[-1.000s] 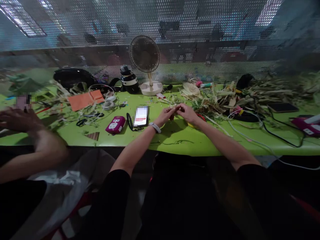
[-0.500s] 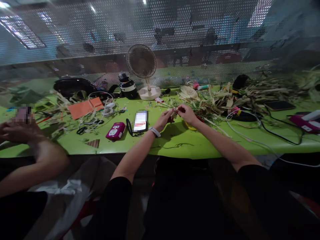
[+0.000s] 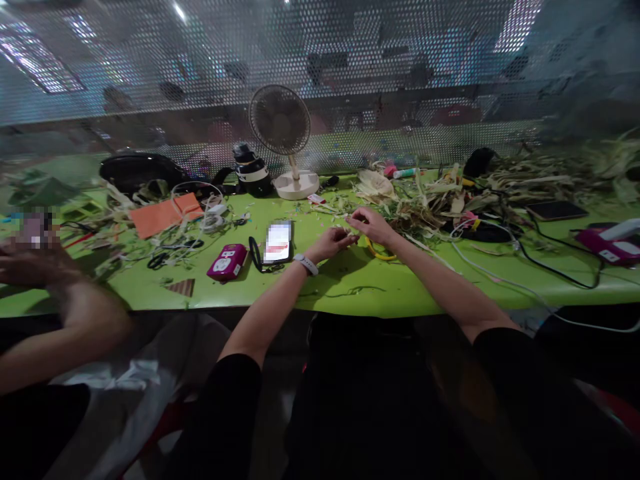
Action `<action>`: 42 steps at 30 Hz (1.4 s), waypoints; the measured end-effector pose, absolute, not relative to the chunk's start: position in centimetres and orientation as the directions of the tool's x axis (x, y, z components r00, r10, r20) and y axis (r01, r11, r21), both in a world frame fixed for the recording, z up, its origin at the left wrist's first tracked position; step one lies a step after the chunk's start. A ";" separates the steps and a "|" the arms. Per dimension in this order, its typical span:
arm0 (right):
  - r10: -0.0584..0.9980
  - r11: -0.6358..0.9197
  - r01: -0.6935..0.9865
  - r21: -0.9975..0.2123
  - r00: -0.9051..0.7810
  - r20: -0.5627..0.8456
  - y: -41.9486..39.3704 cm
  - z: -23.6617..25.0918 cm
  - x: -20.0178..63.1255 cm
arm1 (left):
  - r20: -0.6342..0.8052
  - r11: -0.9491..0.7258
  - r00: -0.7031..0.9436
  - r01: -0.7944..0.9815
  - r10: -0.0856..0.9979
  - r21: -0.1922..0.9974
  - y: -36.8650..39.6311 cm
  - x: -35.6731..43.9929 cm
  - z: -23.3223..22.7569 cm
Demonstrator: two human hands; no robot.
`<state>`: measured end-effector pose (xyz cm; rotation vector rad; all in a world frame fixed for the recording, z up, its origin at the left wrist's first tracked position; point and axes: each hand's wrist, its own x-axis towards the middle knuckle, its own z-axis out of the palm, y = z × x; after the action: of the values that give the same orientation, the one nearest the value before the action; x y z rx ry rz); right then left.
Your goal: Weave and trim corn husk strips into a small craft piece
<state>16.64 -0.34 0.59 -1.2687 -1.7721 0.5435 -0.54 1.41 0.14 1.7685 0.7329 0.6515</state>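
Note:
My left hand [image 3: 330,244], with a white watch band [image 3: 307,265] on its wrist, is closed palm down over the green table [image 3: 345,297]. Something small and pale shows at its fingertips, too small to name. My right hand [image 3: 374,225] is just above and to the right, its fingers bent and pinched together; whatever they hold is hidden. The two hands sit close, with a narrow gap between their fingertips. Beneath my right wrist a yellow loop [image 3: 381,252] lies on the table. Dried husks and leaves [image 3: 425,210] are heaped just behind my right hand.
To the left are a lit phone [image 3: 278,243], a magenta box [image 3: 227,262], black-handled scissors [image 3: 158,261] and orange paper [image 3: 163,217]. A fan [image 3: 296,183] and a black bottle [image 3: 254,175] stand behind. Cables [image 3: 560,263] cross the right side. A co-worker's arm [image 3: 90,320] rests at far left.
My hands, with fingertips together before, have come slightly apart. The left hand has dropped lower and turned palm down; the right has shifted slightly left. The whole view has shifted a little.

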 end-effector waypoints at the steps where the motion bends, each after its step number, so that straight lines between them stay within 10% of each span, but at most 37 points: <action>1: 0.895 0.424 0.583 -0.693 -0.154 0.418 -0.4 0.7 16.6 | 0.079 -0.259 0.667 0.175 0.741 0.950 1.3 -0.4 0.1; 25: 0.817 0.567 0.747 -0.348 -0.455 0.355 -0.5 0.7 16.2 | 0.040 -0.307 0.823 0.166 0.567 0.937 1.3 -0.4 -1.2; 34: 0.734 0.468 0.736 -0.489 -0.016 0.678 -1.0 1.8 17.3 | 0.034 0.046 0.643 -0.107 0.765 0.993 1.6 -0.6 -0.5; 42: 0.923 0.363 0.462 -0.809 -0.296 0.245 -1.9 1.7 16.7 | 0.066 0.170 0.587 -0.338 0.807 0.925 2.2 -1.0 -0.6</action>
<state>16.73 -1.87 1.73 -1.2024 -1.9047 0.8120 -1.01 2.21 -0.63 1.1249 0.5048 0.8638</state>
